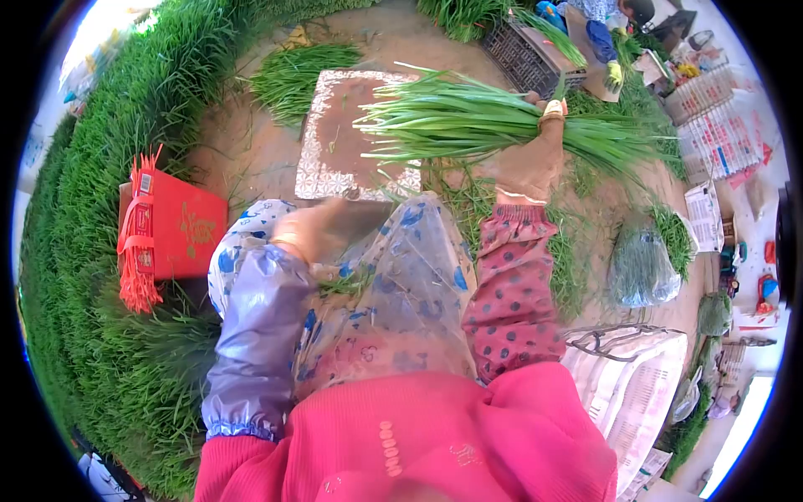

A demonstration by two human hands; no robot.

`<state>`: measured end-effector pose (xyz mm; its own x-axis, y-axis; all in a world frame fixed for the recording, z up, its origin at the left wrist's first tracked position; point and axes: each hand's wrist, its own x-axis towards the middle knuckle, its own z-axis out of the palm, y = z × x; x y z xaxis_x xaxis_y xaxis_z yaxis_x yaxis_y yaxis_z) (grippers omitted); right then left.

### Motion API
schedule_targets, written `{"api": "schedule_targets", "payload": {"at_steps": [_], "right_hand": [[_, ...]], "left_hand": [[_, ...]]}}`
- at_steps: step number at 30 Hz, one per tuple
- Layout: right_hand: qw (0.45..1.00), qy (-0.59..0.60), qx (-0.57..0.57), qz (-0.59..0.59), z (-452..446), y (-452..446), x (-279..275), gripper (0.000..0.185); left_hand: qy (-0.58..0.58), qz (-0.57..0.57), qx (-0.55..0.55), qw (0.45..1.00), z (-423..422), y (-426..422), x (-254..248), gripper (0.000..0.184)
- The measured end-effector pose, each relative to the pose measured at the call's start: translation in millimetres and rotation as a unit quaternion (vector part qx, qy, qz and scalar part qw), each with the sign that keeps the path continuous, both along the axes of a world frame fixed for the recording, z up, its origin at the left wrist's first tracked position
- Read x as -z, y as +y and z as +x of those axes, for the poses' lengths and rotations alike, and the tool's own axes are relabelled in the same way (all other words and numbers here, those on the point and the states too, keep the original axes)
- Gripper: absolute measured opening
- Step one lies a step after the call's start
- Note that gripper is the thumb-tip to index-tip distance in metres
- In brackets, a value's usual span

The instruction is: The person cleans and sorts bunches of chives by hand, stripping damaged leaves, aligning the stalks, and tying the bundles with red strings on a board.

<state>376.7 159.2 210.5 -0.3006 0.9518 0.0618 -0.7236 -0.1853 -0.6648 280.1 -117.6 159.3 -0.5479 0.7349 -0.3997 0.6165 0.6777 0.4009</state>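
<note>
A brown-gloved hand, my right hand [535,159], is closed around a thick bunch of garlic chives [452,121]. Pale stem ends point left over a patterned board [316,159], and the leaf tips hang out to the right. Above my left knee is my left hand [305,234], smeared by motion, so its fingers cannot be made out. Beside it, a dark blurred shape [364,219] lies near the board's close edge; whether the hand holds it is unclear. Clear plastic over blue-patterned cloth [410,276] covers my lap.
Growing greens [92,251] line the left side. A red box with red ties [188,226] stands there. Cut chives [301,79] lie beyond the board. A black crate [523,58] and a co-worker's gloved hand [615,74] are at the back right. A white woven bag [627,376] stands at my right.
</note>
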Motion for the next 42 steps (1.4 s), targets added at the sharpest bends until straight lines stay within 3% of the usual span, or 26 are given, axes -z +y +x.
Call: {"api": "schedule_targets", "payload": {"at_steps": [2,4,5,7,8,9,10,11,13,14,15,16,18,19,21,22,25,27,29,32,33,36,37,39,40,42], "right_hand": [[0.999,-0.019,-0.012,0.033,-1,-14,-1,0.03],[0.999,0.01,-0.016,0.03,-6,-28,0,0.032],[0.999,0.014,-0.02,0.029,-7,-37,0,0.032],[0.993,-0.075,0.024,0.09,-3,-55,1,0.037],[1.0,0.015,-0.008,0.023,-1,-61,4,0.039],[1.0,0.016,-0.008,0.019,1,-67,8,0.039],[0.996,0.041,-0.047,0.062,5,-74,13,0.038],[0.989,0.067,-0.086,0.105,12,-82,17,0.038],[0.988,0.04,-0.113,0.093,25,-93,18,0.037],[0.947,-0.059,-0.057,0.309,23,-92,22,0.036],[0.948,-0.103,-0.129,0.272,28,-96,25,0.036],[0.94,-0.15,-0.198,0.235,33,-102,26,0.036],[0.884,-0.09,-0.311,0.338,30,-103,19,0.038],[0.825,-0.112,-0.286,0.475,30,-99,27,0.035],[0.68,-0.102,-0.174,0.705,29,-93,41,0.03],[0.658,-0.111,-0.171,0.725,30,-91,43,0.033],[0.624,-0.14,-0.177,0.748,37,-96,33,0.033],[0.573,-0.131,-0.169,0.791,37,-103,27,0.034],[0.545,-0.153,-0.182,0.804,41,-111,24,0.034],[0.514,-0.11,-0.244,0.815,50,-123,30,0.039],[0.515,-0.106,-0.242,0.815,57,-126,31,0.039],[0.669,-0.044,-0.525,0.524,77,-117,24,0.039],[0.669,-0.04,-0.524,0.525,79,-113,18,0.039],[0.782,-0.156,-0.471,0.378,80,-102,9,0.033],[0.782,-0.154,-0.47,0.38,76,-96,9,0.033],[0.856,-0.216,-0.36,0.303,65,-83,7,0.032]], "left_hand": [[-0.23,0.234,0.127,0.936,28,30,-2,0.085],[-0.35,0.229,0.171,0.892,50,62,-4,0.094],[-0.346,0.228,0.168,0.894,56,77,2,0.094],[-0.504,0.353,0.118,0.78,59,99,16,0.104],[-0.503,0.351,0.116,0.781,57,103,11,0.104],[-0.674,0.413,0.052,0.611,55,106,6,0.103],[-0.799,0.448,-0.017,0.4,55,107,0,0.103],[-0.799,0.445,-0.02,0.404,58,106,-4,0.103],[-0.73,0.571,-0.119,0.357,66,99,-15,0.102],[-0.707,0.602,-0.17,0.33,70,97,-23,0.095],[-0.703,0.603,-0.171,0.337,61,90,-14,0.095],[-0.779,0.545,-0.113,0.289,49,80,3,0.09],[-0.843,0.497,-0.052,0.199,43,74,23,0.073],[-0.871,0.465,-0.024,0.158,39,71,33,0.065],[-0.76,0.517,-0.231,0.319,48,60,8,0.065],[-0.697,0.549,-0.185,0.423,54,59,-9,0.074],[-0.669,0.557,-0.12,0.477,41,57,6,0.076],[-0.662,0.55,-0.136,0.49,36,55,-2,0.081],[-0.672,0.579,-0.139,0.441,27,54,9,0.08],[-0.674,0.579,-0.126,0.442,6,39,16,0.082],[-0.683,0.576,-0.093,0.44,-6,31,21,0.083],[-0.706,0.547,-0.05,0.447,-32,4,35,0.084],[-0.703,0.535,-0.059,0.464,-35,-5,37,0.086],[-0.698,0.524,-0.066,0.484,-36,-17,27,0.087],[-0.674,0.502,-0.08,0.537,-40,-26,23,0.088],[-0.6,0.478,-0.172,0.618,-27,-29,-2,0.082]]}}
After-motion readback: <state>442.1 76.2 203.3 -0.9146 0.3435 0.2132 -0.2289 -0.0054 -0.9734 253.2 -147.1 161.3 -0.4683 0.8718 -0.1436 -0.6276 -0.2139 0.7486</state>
